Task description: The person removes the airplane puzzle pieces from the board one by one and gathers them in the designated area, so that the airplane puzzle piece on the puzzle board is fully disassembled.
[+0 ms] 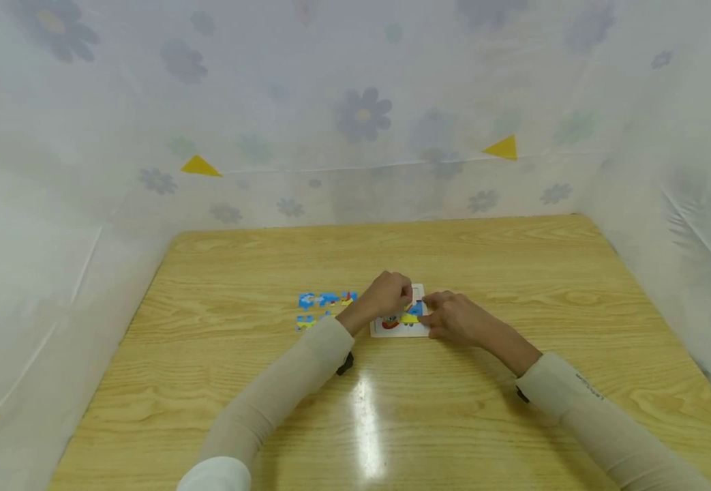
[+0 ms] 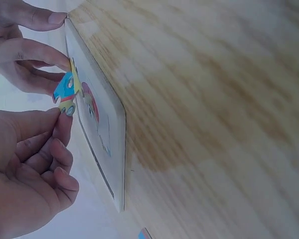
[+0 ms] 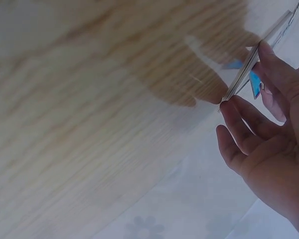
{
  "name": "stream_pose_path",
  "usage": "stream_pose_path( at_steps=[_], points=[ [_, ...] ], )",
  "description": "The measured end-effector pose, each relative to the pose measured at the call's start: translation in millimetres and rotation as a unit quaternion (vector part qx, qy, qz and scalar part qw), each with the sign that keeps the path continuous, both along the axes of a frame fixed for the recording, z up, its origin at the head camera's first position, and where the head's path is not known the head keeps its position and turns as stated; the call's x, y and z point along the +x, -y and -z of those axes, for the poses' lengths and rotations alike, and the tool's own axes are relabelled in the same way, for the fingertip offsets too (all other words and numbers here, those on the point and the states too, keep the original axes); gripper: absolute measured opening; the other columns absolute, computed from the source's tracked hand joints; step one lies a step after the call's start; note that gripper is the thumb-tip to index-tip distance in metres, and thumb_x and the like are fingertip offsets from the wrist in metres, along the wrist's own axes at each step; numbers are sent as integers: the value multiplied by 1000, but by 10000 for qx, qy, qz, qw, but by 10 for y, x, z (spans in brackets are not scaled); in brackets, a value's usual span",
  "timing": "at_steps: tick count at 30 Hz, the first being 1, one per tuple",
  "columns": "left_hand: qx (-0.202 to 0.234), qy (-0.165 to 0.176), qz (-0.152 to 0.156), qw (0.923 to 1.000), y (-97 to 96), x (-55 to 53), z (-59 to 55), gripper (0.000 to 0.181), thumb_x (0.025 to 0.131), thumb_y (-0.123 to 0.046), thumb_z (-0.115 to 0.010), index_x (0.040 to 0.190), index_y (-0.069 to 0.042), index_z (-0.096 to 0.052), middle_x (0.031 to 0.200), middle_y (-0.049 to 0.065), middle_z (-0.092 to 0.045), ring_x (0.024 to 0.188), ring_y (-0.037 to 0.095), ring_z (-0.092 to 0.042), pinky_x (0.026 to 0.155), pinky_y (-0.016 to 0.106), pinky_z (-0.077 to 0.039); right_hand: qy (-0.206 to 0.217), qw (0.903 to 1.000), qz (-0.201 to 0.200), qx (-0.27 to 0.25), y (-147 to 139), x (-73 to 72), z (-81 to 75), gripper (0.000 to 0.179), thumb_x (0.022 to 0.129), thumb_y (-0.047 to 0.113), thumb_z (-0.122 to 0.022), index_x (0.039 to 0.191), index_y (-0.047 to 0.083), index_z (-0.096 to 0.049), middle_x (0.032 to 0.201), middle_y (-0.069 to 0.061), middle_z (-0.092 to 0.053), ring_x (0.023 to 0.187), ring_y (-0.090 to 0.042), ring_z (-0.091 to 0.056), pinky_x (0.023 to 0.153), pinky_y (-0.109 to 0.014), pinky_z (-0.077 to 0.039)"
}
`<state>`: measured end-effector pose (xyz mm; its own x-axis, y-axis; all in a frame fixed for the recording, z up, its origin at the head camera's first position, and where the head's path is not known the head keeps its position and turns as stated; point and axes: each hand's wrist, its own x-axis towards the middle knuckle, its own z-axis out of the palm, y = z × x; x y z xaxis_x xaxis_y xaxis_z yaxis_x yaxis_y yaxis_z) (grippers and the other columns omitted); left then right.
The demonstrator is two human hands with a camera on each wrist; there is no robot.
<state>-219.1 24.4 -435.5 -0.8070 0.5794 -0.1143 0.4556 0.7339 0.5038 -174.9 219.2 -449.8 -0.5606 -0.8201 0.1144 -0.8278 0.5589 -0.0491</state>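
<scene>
Puzzle pc [image 2: 65, 88] pinched in L hand [image 2: 30, 164], R hand [image 1: 457, 319] w/ fingers apart at board [image 1: 399, 333] edge, poss. misfit if tilted.

The wood-grained counter [image 1: 435, 423] is gleaming glossily, the sleeves [image 1: 290, 375] are looking matt and cloth-like, the puzzle board [image 2: 119, 164] smooth.

Wood-grained table [image 1: 459, 409]; on it: puzzle board [image 1: 399, 333]; loose puzzle pieces [image 1: 328, 299] left of board
</scene>
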Motion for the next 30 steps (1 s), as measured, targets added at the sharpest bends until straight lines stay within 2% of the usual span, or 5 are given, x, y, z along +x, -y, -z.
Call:
stream_pose_path(
  at_steps=[8, 15, 21, 26, 30],
  points=[
    [283, -11, 211, 9994, 33, 4, 12, 14, 92, -8, -56, 83, -5, -66, 82, 6, -67, 62, 8, -52, 59, 16, -44, -219, 9997, -94, 79, 5, -3, -12, 30, 77, 26, -77, 103, 11, -75, 105, -13, -72, 107, -32, -61, 86, -47, -51],
    [339, -98, 290, 9990, 61, 12, 25, 15, 94, -10, -54, 86, -6, -66, 84, 5, -67, 66, 9, -55, 61, 16, -45, -134, 9999, -44, 69, 11, 4, -23, 30, 76, 26, -78, 102, 10, -75, 98, -7, -74, 108, -32, -61, 89, -48, -50],
    [500, -136, 188, 9985, 118, 3, -23, 16, 95, -11, -53, 87, -7, -66, 89, 4, -67, 76, 11, -59, 68, 19, -48, -234, 9996, -97, 77, 14, -1, -8, 28, 76, 24, -78, 100, 10, -76, 98, -8, -74, 107, -34, -62, 89, -48, -50],
    [359, -83, 113, 9993, 196, 9, -44, 17, 95, -10, -52, 84, -8, -64, 83, 3, -64, 68, 11, -55, 63, 19, -46, -8, 10000, 42, -4, 16, 1, 0, 28, 76, 22, -78, 101, 10, -75, 106, -14, -71, 108, -35, -61, 87, -49, -50],
    [366, 75, 14, 9993, 269, 18, -44, 17, 95, -10, -51, 83, -8, -63, 81, 2, -62, 64, 10, -53, 58, 18, -44, -62, 9999, 60, 95, 24, -1, -14, 29, 76, 24, -78, 102, 11, -75, 107, -14, -71, 109, -34, -60, 88, -49, -50]
  ],
)
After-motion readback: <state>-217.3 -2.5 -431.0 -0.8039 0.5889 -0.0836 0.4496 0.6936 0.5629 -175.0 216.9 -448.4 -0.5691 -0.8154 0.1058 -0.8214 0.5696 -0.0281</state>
